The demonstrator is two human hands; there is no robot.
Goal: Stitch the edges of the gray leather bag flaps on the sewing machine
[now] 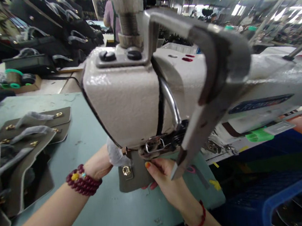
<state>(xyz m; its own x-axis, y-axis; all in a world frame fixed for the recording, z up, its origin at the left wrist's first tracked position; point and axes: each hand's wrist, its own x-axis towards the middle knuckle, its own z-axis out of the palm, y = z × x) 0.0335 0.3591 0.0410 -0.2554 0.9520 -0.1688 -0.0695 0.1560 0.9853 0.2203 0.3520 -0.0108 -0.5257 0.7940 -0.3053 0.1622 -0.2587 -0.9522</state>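
Note:
A grey-olive leather piece [133, 177] with a small gold clasp lies on the pale green table under the head of a cream sewing machine [128, 101]. My right hand [165, 180] grips its right edge, thumb on top and fingers curled under it. My left hand [101, 163], with a dark red bead bracelet on the wrist, reaches in from the left to the piece's upper left corner beside a bit of white wrapping. The machine head hides its fingers.
A stack of similar leather pieces [29, 140] with wrapped straps lies at the left of the table [96, 212]. Black bags [51, 33] and thread spools [15, 78] stand behind. A blue crate [284, 199] sits at lower right. A person stands far back.

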